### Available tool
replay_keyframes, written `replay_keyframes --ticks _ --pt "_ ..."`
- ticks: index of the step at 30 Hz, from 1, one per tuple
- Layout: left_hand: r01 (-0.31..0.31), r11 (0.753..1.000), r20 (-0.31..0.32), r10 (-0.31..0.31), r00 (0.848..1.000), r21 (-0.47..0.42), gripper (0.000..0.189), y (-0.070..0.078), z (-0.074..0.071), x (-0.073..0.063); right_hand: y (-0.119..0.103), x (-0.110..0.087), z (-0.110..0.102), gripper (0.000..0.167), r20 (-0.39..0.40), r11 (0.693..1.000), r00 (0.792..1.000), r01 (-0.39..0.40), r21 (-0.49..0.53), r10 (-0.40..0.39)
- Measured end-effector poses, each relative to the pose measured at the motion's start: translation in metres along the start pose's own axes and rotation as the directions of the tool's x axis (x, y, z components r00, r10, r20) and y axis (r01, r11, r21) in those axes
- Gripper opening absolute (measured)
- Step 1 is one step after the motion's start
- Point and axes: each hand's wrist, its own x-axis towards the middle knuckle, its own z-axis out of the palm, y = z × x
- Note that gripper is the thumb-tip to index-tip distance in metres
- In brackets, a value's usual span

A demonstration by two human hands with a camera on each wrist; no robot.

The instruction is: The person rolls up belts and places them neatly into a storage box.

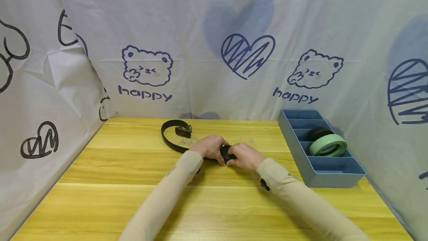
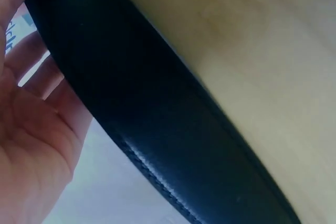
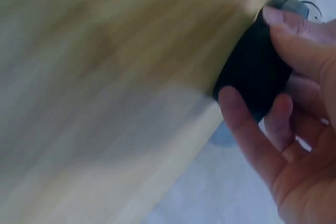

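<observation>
A black belt (image 1: 170,144) lies on the table, its far end rolled into a tight coil (image 1: 227,154) between both hands. Its buckle (image 1: 183,132) rests at the back left, where the strap curves round. My left hand (image 1: 208,147) grips the belt at the coil's left side. In the left wrist view, the flat stitched strap (image 2: 157,103) runs past the palm. From the right, my right hand (image 1: 246,156) holds the coil. Its thumb and fingers close around the dark roll (image 3: 254,69) in the right wrist view.
On the right stands a blue-grey divided box (image 1: 329,179). A rolled light green belt (image 1: 326,144) sits in one compartment, with a dark roll (image 1: 317,133) just behind it. A printed white cloth (image 1: 200,84) hangs along the back and sides of the wooden table (image 1: 110,181).
</observation>
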Motion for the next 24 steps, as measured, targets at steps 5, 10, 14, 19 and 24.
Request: replay_keyframes --ticks 5,10,14,19,24 --pt "0.026 0.997 -0.028 -0.024 0.999 0.068 0.036 0.006 0.002 0.001 -0.007 0.000 0.004 0.016 -0.065 0.996 0.996 -0.057 -0.064 0.053" --pt "0.029 0.994 -0.028 -0.026 0.999 0.108 0.032 0.010 0.001 0.000 -0.010 -0.001 0.003 0.014 -0.069 0.993 0.994 -0.086 -0.076 0.081" --pt "0.040 0.994 0.002 -0.040 0.999 0.105 0.040 0.010 0.002 -0.002 -0.007 -0.001 0.002 0.012 -0.061 0.993 0.996 -0.068 -0.095 0.062" --pt "0.040 0.998 0.045 -0.042 0.998 0.051 0.061 0.006 0.001 -0.006 0.000 -0.003 0.002 0.013 -0.039 0.997 0.999 -0.012 -0.075 0.009" --pt "0.041 0.999 0.097 -0.041 0.994 -0.002 0.086 0.005 -0.003 -0.008 0.011 -0.004 -0.003 0.018 -0.005 0.997 0.999 0.051 -0.060 -0.051"
